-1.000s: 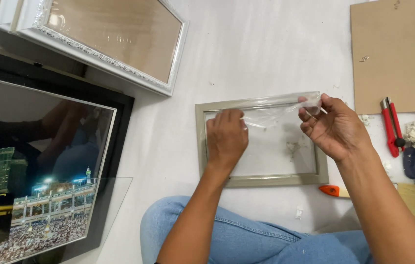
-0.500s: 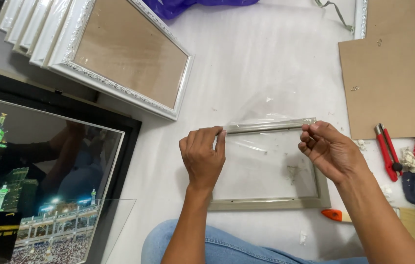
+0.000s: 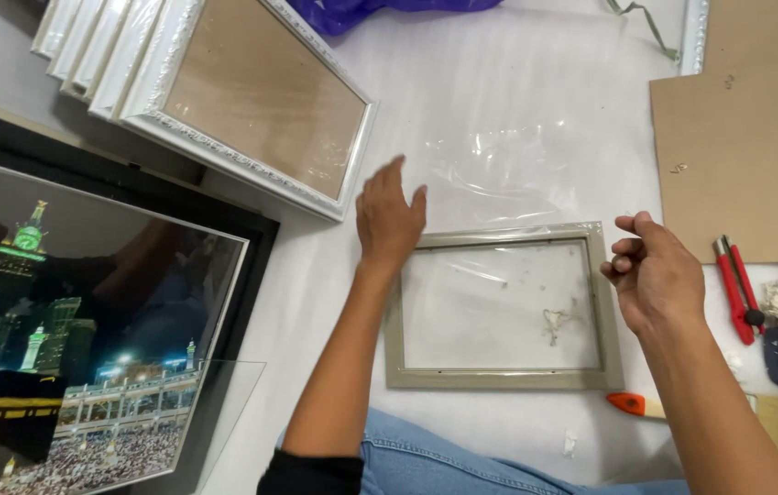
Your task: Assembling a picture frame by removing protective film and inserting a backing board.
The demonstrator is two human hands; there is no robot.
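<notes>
clear plastic wrap (image 3: 508, 174) lay peeled off beyond the grey frame (image 3: 503, 378) on the white floor; left hand (image 3: 389, 218) spread open, right hand (image 3: 655, 275) loosely curled, empty; the frame's glass looked uncleaned.

Framing workshop: stacked white frames (image 3: 224, 101), pliers (image 3: 737, 289)

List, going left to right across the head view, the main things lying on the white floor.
Large black-framed night cityscape picture → white ornate frame → left hand → grey-green frame → right hand → red pliers.
</notes>
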